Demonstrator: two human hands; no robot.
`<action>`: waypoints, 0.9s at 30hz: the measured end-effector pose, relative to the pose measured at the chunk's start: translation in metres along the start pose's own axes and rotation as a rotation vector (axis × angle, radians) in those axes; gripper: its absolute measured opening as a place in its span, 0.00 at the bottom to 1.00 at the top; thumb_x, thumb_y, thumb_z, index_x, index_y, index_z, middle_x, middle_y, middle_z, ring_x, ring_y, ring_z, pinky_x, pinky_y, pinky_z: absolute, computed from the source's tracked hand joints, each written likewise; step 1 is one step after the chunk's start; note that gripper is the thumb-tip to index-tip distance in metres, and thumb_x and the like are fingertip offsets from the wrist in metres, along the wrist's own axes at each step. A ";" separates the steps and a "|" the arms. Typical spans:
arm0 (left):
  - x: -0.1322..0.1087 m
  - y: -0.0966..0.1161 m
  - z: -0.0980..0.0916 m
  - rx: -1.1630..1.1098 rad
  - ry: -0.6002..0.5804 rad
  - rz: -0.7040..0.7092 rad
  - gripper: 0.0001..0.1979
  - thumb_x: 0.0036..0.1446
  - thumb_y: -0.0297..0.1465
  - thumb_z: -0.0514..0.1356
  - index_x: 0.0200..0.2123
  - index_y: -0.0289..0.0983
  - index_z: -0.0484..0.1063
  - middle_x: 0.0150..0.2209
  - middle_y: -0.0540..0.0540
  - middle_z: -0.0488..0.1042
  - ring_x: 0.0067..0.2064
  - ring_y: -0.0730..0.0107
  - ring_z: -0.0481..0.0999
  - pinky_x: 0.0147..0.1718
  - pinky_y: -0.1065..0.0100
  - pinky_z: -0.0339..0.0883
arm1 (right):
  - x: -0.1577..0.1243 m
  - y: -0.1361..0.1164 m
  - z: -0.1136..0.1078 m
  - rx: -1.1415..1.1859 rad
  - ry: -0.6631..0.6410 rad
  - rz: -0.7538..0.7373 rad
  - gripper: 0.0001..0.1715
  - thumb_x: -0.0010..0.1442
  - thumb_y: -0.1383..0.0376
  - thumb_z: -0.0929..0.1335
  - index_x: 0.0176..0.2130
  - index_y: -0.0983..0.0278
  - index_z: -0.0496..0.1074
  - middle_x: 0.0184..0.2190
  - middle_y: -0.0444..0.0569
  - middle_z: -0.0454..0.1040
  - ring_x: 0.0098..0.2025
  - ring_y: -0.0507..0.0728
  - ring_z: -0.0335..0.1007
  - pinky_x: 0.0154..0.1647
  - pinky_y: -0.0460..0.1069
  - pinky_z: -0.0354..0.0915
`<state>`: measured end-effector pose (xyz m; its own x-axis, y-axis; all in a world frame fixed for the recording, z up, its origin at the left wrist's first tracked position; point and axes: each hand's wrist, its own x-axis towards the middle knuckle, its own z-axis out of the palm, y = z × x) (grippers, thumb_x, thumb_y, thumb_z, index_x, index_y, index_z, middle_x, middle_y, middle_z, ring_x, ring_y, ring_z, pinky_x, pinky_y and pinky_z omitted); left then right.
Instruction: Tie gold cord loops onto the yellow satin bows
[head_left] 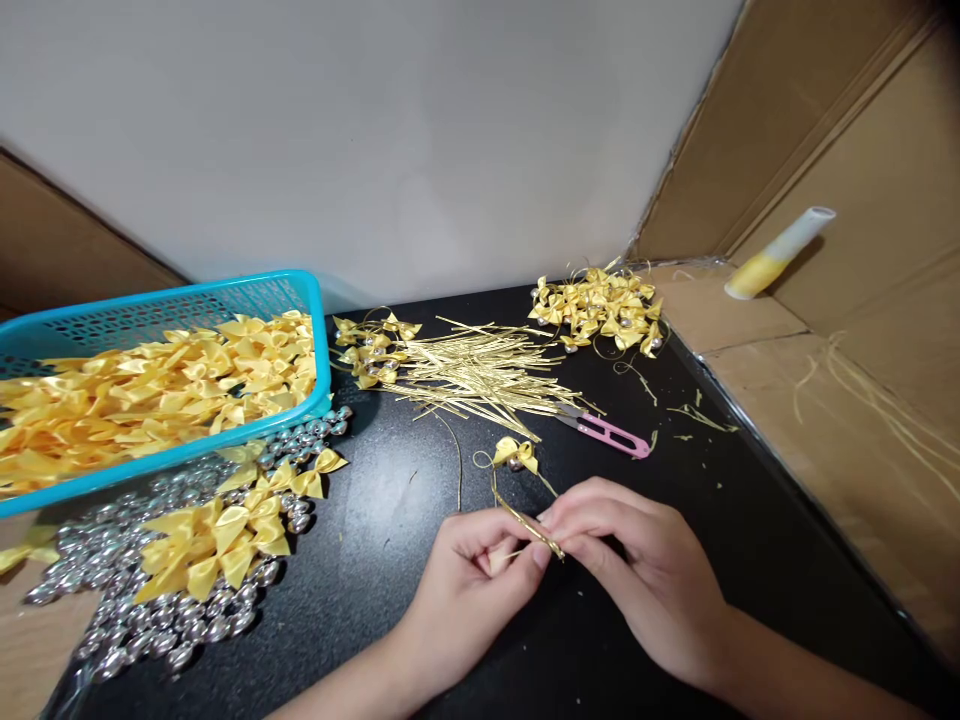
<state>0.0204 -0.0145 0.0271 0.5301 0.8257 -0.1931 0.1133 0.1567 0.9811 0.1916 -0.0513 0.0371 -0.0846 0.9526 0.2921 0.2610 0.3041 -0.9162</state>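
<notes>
My left hand (pixel 469 580) and my right hand (pixel 630 560) meet low in the middle of the black table (pixel 390 500). Both pinch the same gold twist tie (pixel 536 535) between thumb and fingertips. The tie runs up from my fingers to a small yellow satin bow (pixel 516 452) with a silver bead, which rests on the table just above my hands. A loop of gold wire curls beside the bow.
A blue basket (pixel 319 330) full of yellow bows sits at the left. Loose bows (pixel 217 530) lie on silver beads (pixel 142 620) below it. Gold ties (pixel 480 375), pink thread snips (pixel 611 437), finished bows (pixel 600 310) lie further back. Cardboard (pixel 825 400) borders the right.
</notes>
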 end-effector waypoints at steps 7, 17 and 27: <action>0.001 0.003 0.001 -0.009 0.015 0.002 0.09 0.55 0.32 0.60 0.26 0.34 0.73 0.17 0.59 0.44 0.20 0.78 0.45 0.20 0.73 0.43 | 0.000 -0.001 0.001 -0.004 0.021 0.002 0.10 0.62 0.74 0.66 0.35 0.60 0.75 0.35 0.45 0.78 0.38 0.51 0.77 0.42 0.42 0.71; 0.001 -0.002 0.000 -0.066 0.023 -0.007 0.07 0.56 0.33 0.62 0.28 0.35 0.76 0.17 0.60 0.44 0.20 0.78 0.45 0.20 0.72 0.42 | 0.000 -0.002 0.002 -0.034 0.056 0.002 0.11 0.61 0.74 0.67 0.35 0.60 0.75 0.31 0.45 0.78 0.35 0.51 0.75 0.38 0.43 0.70; 0.001 -0.001 0.001 -0.068 0.046 -0.035 0.08 0.53 0.33 0.64 0.26 0.35 0.77 0.17 0.59 0.44 0.21 0.77 0.45 0.21 0.71 0.42 | 0.000 -0.003 0.002 -0.168 0.053 -0.101 0.12 0.61 0.75 0.66 0.35 0.60 0.75 0.31 0.46 0.77 0.32 0.52 0.75 0.34 0.44 0.71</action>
<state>0.0217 -0.0144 0.0257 0.4874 0.8430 -0.2278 0.0725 0.2209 0.9726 0.1893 -0.0525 0.0394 -0.0693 0.9147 0.3981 0.4106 0.3899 -0.8242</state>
